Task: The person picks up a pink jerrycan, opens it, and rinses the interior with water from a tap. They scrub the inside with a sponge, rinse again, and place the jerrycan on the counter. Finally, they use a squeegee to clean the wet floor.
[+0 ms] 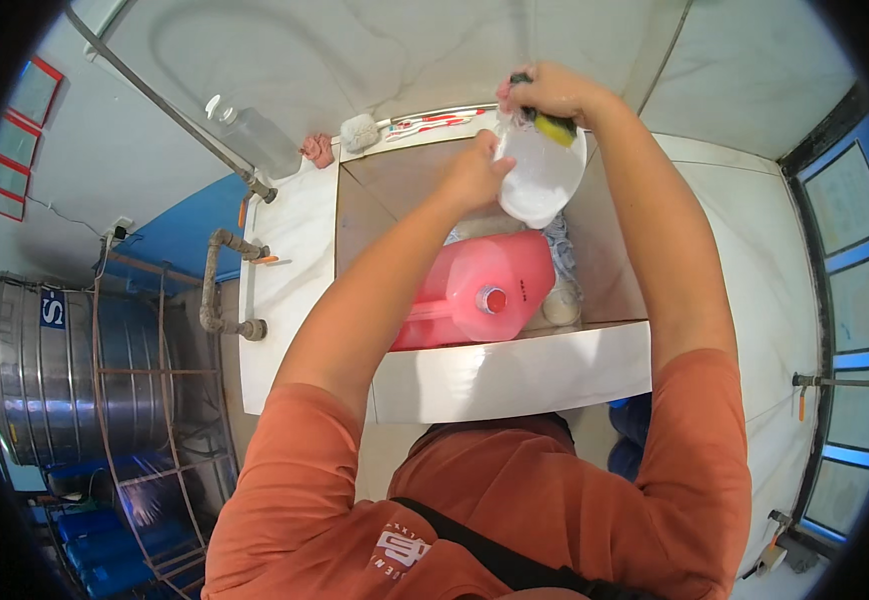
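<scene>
Over the far side of the tiled sink [509,373], my left hand [477,171] grips the left side of a white plastic bowl or dipper [543,176], its thumb on the surface. My right hand [554,94] is at the far rim, closed around a yellow and dark scrub sponge [557,130]. Some pink material shows by its fingers; what it is I cannot tell. Below the white vessel a pink plastic jug [506,262] with a red cap lies in the basin. Beside the jug is a bluish wet cloth or net-like item [560,251], partly hidden.
Along the back ledge lie several toothbrushes [434,124], a whitish scrubber ball [360,133] and a crumpled pink cloth [318,150]. A clear pump bottle [254,139] stands at the left corner. Pipes with orange-handled valves [228,281] run by the left edge. A steel tank [78,367] is farther left.
</scene>
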Available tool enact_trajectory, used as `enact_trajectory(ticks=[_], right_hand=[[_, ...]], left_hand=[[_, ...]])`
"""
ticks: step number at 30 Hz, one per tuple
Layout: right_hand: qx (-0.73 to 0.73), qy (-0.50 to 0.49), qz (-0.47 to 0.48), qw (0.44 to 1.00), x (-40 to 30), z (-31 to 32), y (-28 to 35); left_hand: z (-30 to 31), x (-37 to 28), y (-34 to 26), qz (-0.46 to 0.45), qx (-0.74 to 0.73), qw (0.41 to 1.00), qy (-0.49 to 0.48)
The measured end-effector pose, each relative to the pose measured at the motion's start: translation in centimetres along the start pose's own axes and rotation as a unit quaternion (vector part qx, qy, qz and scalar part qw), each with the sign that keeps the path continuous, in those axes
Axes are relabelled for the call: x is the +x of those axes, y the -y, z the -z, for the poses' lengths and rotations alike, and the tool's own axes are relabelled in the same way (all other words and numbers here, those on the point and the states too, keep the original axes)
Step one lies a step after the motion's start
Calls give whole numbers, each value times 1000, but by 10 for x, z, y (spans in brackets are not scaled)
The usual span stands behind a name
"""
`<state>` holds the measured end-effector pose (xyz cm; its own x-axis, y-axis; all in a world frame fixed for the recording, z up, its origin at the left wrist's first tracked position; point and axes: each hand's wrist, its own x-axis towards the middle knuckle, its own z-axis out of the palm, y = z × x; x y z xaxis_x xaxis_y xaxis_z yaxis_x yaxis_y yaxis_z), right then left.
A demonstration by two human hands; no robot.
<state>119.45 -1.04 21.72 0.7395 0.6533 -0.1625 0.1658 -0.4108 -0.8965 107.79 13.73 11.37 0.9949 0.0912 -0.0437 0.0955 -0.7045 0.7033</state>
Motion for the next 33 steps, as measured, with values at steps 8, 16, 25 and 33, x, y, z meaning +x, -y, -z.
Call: enact_trajectory(ticks=[8,16,25,33], right_hand=[[-42,-52,17,998,6,15,15],[-163,-59,23,985,0,6,25],[-215,-73,1,974,6,-8,18],[-231,-64,-10,971,-4,-16,27]], left_hand=[[1,9,-36,2,-134,991,2],[43,-19,-21,160,-442,879,78],[110,-63,-29,74,-190,979,-17],[145,-88,-19,-169,212,941,-202]])
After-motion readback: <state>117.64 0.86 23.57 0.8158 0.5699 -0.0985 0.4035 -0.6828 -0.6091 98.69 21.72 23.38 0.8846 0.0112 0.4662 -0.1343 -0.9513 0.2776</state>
